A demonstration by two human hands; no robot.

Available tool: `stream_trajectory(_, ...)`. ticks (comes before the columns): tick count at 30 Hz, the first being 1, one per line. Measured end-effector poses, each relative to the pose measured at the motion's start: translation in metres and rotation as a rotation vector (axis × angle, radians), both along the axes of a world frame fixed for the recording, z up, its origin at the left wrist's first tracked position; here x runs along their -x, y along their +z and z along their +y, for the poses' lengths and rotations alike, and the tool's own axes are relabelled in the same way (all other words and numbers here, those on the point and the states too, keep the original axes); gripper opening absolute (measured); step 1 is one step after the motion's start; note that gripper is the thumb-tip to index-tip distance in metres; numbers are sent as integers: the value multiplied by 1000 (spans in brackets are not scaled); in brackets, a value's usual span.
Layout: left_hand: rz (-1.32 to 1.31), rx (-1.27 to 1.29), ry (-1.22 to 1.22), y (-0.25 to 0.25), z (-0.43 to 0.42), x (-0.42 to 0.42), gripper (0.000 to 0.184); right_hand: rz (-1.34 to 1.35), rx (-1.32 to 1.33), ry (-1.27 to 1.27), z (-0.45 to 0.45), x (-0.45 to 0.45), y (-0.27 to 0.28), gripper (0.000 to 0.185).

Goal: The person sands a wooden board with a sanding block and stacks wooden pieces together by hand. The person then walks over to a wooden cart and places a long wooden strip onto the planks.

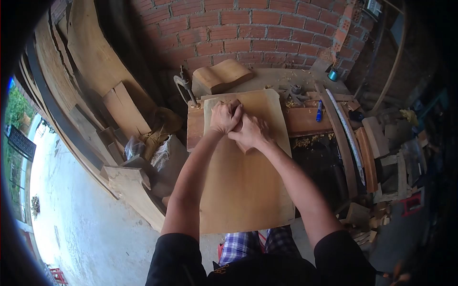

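A wide, pale wooden board (243, 190) lies flat on the workbench and reaches toward my lap. Near its far end, my left hand (225, 117) and my right hand (251, 131) are together, fingers wrapped round a small wooden block (248, 150). The block rests on the board's surface, and only its near corner and a bit of its top show between my hands. A metal clamp (185, 88) stands just beyond the board's left edge. Behind the board lies a curved wooden piece (223, 75).
A blue marker (319, 110) lies right of the board, beside long curved wood strips (336, 138). Wood shavings and a green spool (332, 75) are at the back right. Tall planks (95, 52) lean at left above a white bag (169, 159). A brick wall (238, 28) stands behind.
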State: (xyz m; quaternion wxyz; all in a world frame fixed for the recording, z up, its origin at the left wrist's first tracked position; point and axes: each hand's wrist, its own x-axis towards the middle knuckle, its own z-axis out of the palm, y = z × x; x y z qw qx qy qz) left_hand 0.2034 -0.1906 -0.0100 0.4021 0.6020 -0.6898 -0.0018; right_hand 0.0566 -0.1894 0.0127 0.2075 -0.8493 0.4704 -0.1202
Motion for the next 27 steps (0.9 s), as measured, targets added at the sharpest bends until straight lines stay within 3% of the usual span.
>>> stream_trajectory(6,-47,42,92,-6,11,11,24,-151,-61,61,13,13,7,66)
stream_trajectory(10,-35,-30,89,-3,96,47,18,-70,-85,159,81,47,8,61)
stream_trajectory(13,-37,-24,41,-5,189,77,12,-55,-79,220,160,82,-5,64)
stream_trajectory(14,-55,-31,18,-3,219,84,13,24,-209,250,184,88,12,69)
stream_trajectory(17,-111,32,-42,-6,271,91,17,-49,-45,280,232,104,-9,83)
stream_trajectory(22,-27,23,-65,0,215,66,13,71,-135,237,184,74,0,77)
stream_trajectory(27,12,57,-42,-4,94,-3,19,-182,15,127,84,4,-5,66)
